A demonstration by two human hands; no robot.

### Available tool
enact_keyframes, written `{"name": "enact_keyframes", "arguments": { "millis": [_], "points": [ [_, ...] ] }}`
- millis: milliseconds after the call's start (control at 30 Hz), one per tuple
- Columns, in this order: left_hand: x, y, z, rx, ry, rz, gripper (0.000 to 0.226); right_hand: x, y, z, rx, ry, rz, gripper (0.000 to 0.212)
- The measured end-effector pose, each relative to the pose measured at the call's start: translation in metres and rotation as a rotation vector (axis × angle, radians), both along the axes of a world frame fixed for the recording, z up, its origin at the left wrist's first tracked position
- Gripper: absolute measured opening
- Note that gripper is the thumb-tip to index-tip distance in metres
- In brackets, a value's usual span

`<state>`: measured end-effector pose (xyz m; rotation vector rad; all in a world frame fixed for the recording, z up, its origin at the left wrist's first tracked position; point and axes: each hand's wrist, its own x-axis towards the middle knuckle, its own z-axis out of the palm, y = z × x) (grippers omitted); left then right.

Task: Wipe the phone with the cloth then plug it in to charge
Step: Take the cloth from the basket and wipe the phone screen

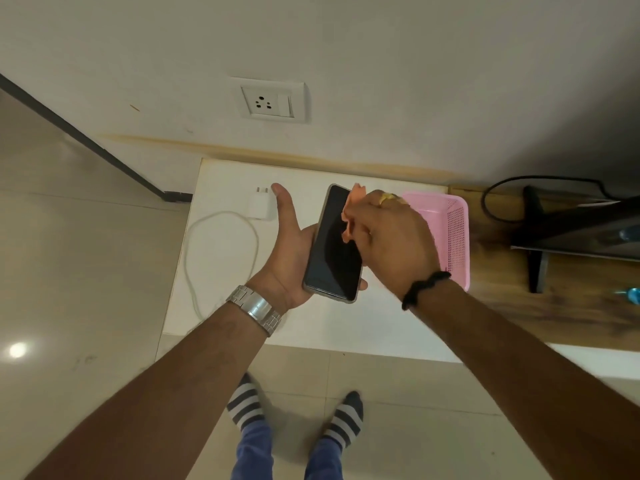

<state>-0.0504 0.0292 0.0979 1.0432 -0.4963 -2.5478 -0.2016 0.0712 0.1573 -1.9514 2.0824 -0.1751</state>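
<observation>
A dark phone (332, 247) with its black screen facing up lies in my left hand (289, 244), held above the white table (221, 188). My right hand (391, 240) grips a small orange cloth (354, 206) and presses it on the upper right part of the screen. Most of the cloth is hidden under my fingers. A white charger plug (259, 206) lies on the table to the left of my left thumb, and its white cable (207, 251) loops toward the table's front left edge. On the wall above sits a white socket (272, 100) with a switch.
A pink plastic basket (450, 230) stands behind my right hand at the table's right side. Further right, a wooden surface (554, 306) carries a black TV stand (540, 244) and a black cable (519, 181). My striped socks (294, 407) stand on the tiled floor below.
</observation>
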Motion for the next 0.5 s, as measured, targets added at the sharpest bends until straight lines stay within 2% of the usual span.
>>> {"name": "enact_keyframes", "arguments": {
  "millis": [167,200,300,367,433,500],
  "points": [
    [0.007,-0.010,-0.006,-0.023,-0.068,0.046,0.135,0.044,0.054,0.005,0.135,-0.087,0.268,0.024],
    [0.007,-0.009,-0.007,-0.015,-0.063,0.048,0.134,0.037,0.048,0.003,0.105,-0.070,0.266,0.024],
    [0.006,-0.008,-0.007,-0.020,-0.004,0.048,0.134,0.006,0.011,-0.002,0.020,-0.004,0.022,0.026],
    [0.005,-0.015,-0.006,-0.032,0.009,0.073,0.136,0.004,0.007,-0.003,-0.007,0.013,-0.036,0.027],
    [0.004,-0.023,-0.009,-0.044,-0.035,0.092,0.137,0.025,0.027,-0.007,-0.004,0.001,0.030,0.027],
    [0.003,-0.025,-0.017,-0.050,-0.052,0.094,0.139,0.046,0.056,-0.012,0.093,-0.073,0.163,0.029]
  ]
}}
